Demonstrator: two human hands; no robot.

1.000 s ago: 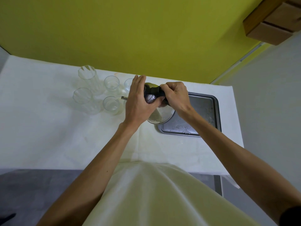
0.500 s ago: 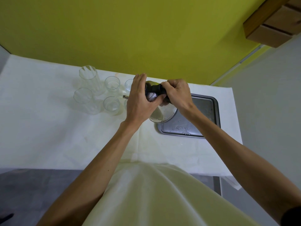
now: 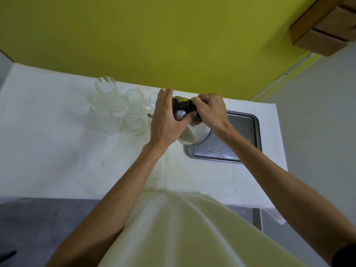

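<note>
A steel kettle (image 3: pixel 181 113) with a black handle is held tilted over the table, its round base (image 3: pixel 194 136) turned toward me. Its thin spout (image 3: pixel 149 115) points left, ending beside a small clear glass (image 3: pixel 133 123). My right hand (image 3: pixel 211 110) grips the black handle from the right. My left hand (image 3: pixel 165 116) presses against the kettle's left side with straight fingers, the thumb lying across the steel body. Several clear glasses stand left of the kettle, among them a tall one (image 3: pixel 105 89).
A dark metal tray (image 3: pixel 242 132) with water drops lies on the white cloth (image 3: pixel 57 151) under and right of the kettle. A yellow wall runs behind the table. The table's right edge is close to the tray. A wooden shelf (image 3: pixel 323 29) hangs at upper right.
Almost nothing: both hands stay on the tilted kettle in the same place, and the view shifts only slightly.
</note>
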